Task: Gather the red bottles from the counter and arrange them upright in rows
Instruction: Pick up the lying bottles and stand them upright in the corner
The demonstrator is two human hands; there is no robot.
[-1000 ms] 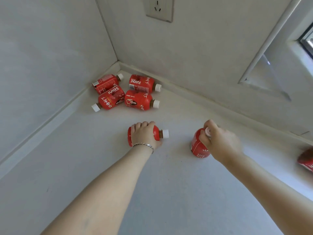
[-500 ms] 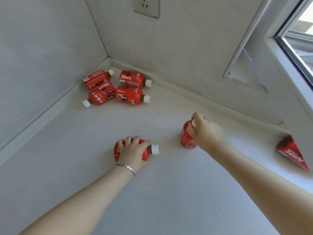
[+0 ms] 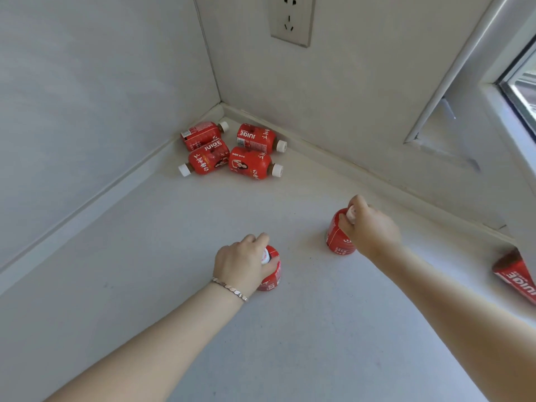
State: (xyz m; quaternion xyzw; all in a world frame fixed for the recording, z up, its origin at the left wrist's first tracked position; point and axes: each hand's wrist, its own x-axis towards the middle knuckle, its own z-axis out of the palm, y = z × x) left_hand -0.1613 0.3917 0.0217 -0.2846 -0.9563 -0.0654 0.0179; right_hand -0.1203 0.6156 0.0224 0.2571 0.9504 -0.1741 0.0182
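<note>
My left hand [image 3: 242, 264] grips the top of a red bottle [image 3: 272, 274] that stands upright on the white counter [image 3: 174, 256]. My right hand [image 3: 369, 227] holds the white cap end of a second upright red bottle [image 3: 338, 237], further right and back. Several red bottles lie on their sides in the far corner: one by the left wall [image 3: 200, 134], one below it [image 3: 207, 161], one by the back wall [image 3: 256, 138] and one in front of that [image 3: 251, 163]. Another red bottle [image 3: 514, 275] lies at the right edge, partly cut off.
Grey walls meet in the corner behind the lying bottles. A wall socket [image 3: 291, 20] sits high on the back wall. A window frame [image 3: 499, 91] slopes in at the right. Bare counter stretches between my arms and toward me.
My left hand has turned its bottle from lying on its side to standing upright and drawn it nearer. My right hand has stayed on its upright bottle.
</note>
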